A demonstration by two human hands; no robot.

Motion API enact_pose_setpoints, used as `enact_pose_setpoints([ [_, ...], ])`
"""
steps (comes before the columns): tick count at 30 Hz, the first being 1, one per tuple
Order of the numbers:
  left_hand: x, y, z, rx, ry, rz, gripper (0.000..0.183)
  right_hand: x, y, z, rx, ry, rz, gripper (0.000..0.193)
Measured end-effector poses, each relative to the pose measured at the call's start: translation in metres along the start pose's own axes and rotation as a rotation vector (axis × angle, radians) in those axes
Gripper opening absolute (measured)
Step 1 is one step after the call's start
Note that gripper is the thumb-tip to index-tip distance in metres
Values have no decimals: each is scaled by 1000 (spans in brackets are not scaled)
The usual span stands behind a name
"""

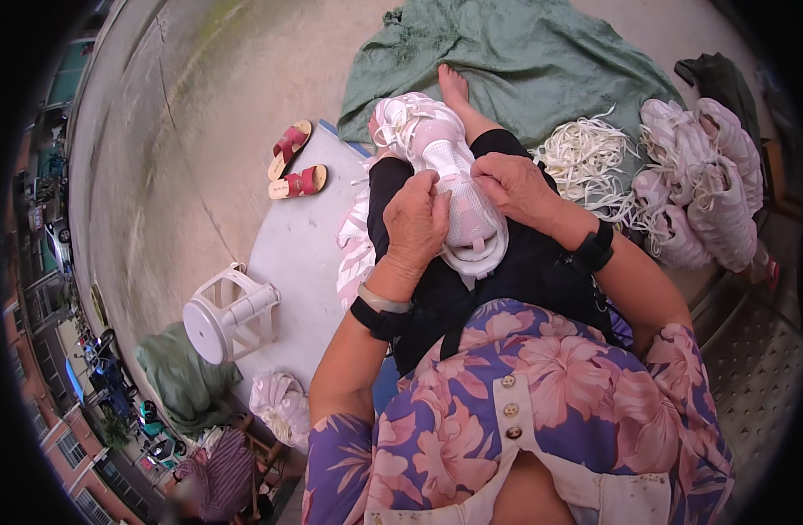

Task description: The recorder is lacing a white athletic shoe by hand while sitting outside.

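Presently, one pale pink-and-white sneaker (467, 219) is positioned on the lap, between the knees, directly ahead of the torso and between the person's two hands. Its long axis runs nearly fore and aft, with the far end leaning to the left. The rounded end with the white sole edge faces the torso; judged by its mesh and shape, this is probably the toe. The tongue (438, 156) lies beyond it, and loose white laces (406, 109) gather at the far end.

The left hand (416, 219) is at the sneaker's left flank, fingers curled in, thumb toward the upper. The right hand (520, 188) is at the opposite flank, likewise curled, thumb and forefinger drawn close together. Whether either grips a lace or merely the upper cannot be told, as the fingers hide the contact. Both sets of fingertips point inward across the long axis, at the stretch between tongue and toe. Neither hand is clearly nearer to that stretch; the right fingertips sit slightly farther from the torso.

Noted to the right: a pile of white laces (585, 162) just beyond the right knee, and a heap of similar sneakers (721, 206) farther out. The right hand is the nearer to both.
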State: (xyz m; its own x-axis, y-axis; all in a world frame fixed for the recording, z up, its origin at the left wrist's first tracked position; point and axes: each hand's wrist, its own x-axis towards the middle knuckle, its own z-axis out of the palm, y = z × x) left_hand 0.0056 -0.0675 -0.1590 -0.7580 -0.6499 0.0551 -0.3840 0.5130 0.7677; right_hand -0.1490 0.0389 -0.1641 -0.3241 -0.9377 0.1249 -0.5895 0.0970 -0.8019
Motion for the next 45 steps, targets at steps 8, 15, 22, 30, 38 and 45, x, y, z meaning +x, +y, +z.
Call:
enact_pose_setpoints([
  [8,22,-14,9,143,-7,85,16,10,15,15,-47,-23,68,11],
  [15,21,-16,11,141,-11,102,17,8,19,20,-41,-44,107,12],
  [22,17,-21,19,135,51,108,17,11,20,21,-16,-28,121,14],
  [30,17,-23,21,91,64,26,17,11,19,24,-28,-14,121,14],
  [38,17,-22,21,88,49,28,16,11,20,26,-75,-6,88,12],
  [45,13,-26,22,2,74,11,16,15,16,25,-71,-26,28,10],
])
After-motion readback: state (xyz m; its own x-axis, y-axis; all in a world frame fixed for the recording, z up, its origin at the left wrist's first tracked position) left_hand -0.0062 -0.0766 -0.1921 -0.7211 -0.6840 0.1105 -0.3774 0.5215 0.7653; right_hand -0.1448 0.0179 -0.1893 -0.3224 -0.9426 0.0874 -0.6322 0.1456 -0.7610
